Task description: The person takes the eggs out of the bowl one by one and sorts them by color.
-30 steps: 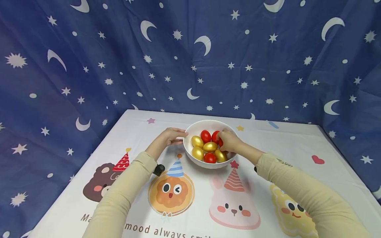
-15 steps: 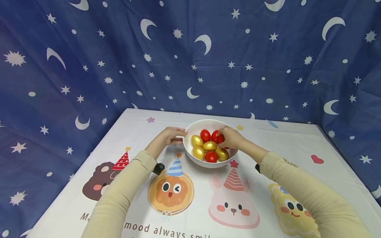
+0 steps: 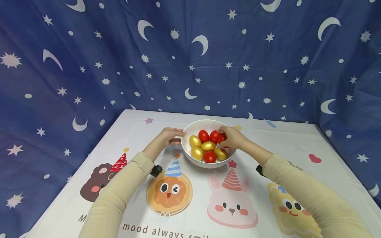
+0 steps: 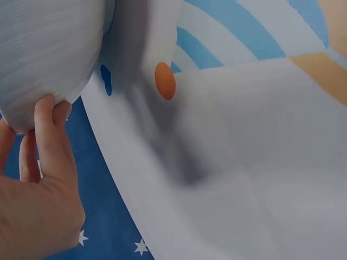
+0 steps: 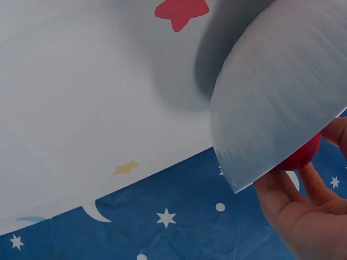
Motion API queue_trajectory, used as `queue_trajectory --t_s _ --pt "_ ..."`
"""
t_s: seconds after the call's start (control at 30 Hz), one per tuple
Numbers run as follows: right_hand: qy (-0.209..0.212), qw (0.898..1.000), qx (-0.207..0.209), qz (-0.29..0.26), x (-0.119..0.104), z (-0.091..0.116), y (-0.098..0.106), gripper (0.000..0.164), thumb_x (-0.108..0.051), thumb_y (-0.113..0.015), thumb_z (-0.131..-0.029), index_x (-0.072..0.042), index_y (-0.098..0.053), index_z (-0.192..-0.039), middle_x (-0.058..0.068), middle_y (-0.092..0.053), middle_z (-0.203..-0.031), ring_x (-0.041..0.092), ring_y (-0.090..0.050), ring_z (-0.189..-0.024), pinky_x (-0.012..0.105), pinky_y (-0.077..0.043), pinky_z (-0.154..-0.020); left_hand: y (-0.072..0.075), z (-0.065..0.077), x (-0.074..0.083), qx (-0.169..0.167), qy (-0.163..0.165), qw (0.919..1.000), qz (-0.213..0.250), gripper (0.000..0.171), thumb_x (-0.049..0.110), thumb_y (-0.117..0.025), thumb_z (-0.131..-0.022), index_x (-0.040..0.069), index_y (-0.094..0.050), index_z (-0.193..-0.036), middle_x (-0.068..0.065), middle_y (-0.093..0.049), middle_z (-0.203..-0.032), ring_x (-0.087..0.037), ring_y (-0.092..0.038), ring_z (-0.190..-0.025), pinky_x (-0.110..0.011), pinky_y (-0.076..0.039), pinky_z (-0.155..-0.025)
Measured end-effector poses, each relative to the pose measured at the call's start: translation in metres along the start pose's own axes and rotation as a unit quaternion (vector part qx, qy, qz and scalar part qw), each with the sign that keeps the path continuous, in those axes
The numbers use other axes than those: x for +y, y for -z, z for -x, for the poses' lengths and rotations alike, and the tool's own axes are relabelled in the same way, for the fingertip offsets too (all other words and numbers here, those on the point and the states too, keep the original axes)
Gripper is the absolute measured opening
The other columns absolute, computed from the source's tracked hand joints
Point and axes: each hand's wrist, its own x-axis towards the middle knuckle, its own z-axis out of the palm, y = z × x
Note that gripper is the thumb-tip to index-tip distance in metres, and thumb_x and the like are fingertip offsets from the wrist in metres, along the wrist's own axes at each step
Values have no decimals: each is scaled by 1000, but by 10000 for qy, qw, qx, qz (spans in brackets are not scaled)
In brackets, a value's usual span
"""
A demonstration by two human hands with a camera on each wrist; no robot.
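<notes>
A white bowl (image 3: 190, 127) stands on the table, holding several glossy red and gold eggs. My left hand (image 3: 169, 136) grips the bowl's left side, thumb at the rim and fingers against the outer wall; the left wrist view shows this hand (image 4: 49, 184) on the wall too. Over the bowl's right side, my right hand (image 3: 233, 137) pinches a red egg (image 3: 221, 138) between thumb and fingers. The right wrist view shows that egg (image 5: 301, 156) partly behind the rim. Near it lie a red egg (image 3: 213, 136) and a gold egg (image 3: 221, 154).
A white tablecloth (image 3: 282, 145) with printed cartoon figures covers the table. Behind it hangs a blue curtain (image 3: 166, 66) with moons and stars. A dark wrist camera (image 3: 156, 171) sits under the left forearm.
My right hand has shifted slightly to the right, and more of the red egg in its fingers shows. The left hand stays on the bowl. The head view has shifted a little.
</notes>
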Motion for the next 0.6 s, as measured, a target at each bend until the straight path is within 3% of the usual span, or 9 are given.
queue_trajectory --t_s 0.17,0.4,0.6 --pt "-101 9999 112 -48 -1 2 2 40 -1 -69 -79 3 -58 -118 22 -61 -115 34 -59 -103 46 -57 -91 0 1 -2 79 -18 10000 -26 44 12 -70 -85 7 -58 -128 -14 -59 -126 -10 -63 -62 -26 -60 -80" --pt "-38 9991 202 -381 -1 7 7 40 0 -69 -80 2 -61 -119 22 -63 -114 35 -59 -102 44 -59 -88 2 0 -6 13 29 9999 145 44 12 -68 -87 7 -57 -129 -15 -56 -131 -14 -65 -72 -19 -61 -64" --pt "146 9975 291 -624 -1 12 12 42 -1 -69 -80 5 -60 -120 22 -64 -113 34 -59 -97 40 -61 -83 2 0 -4 -19 59 9998 200 46 14 -68 -87 9 -56 -131 -13 -55 -134 -19 -65 -91 -18 -61 -63"
